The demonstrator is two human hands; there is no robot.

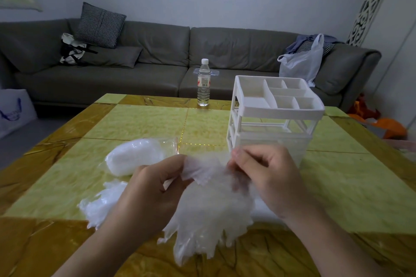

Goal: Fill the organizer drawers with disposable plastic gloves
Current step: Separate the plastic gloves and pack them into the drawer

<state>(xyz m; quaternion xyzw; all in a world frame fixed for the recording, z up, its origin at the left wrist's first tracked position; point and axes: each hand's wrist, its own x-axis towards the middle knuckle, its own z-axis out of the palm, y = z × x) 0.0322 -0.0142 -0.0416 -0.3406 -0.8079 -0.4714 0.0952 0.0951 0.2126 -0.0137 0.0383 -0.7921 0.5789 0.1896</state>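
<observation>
Behind the yellow bench (139,119) stands a grey sofa (157,51). My left fingers (177,162) and right fingers (242,155) pinch a glove bundle (209,204) hanging between them; the organizer (273,117) sits just beyond my right fingers, nearer that hand.

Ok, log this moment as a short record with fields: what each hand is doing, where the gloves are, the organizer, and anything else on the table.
left hand: pinches the top edge of a bunch of gloves
right hand: pinches the same bunch
other gloves: loose pile and a bagged pack on the table, left of the hands
organizer: white, behind the right hand; top tray empty
water bottle: upright at the far table edge
</observation>
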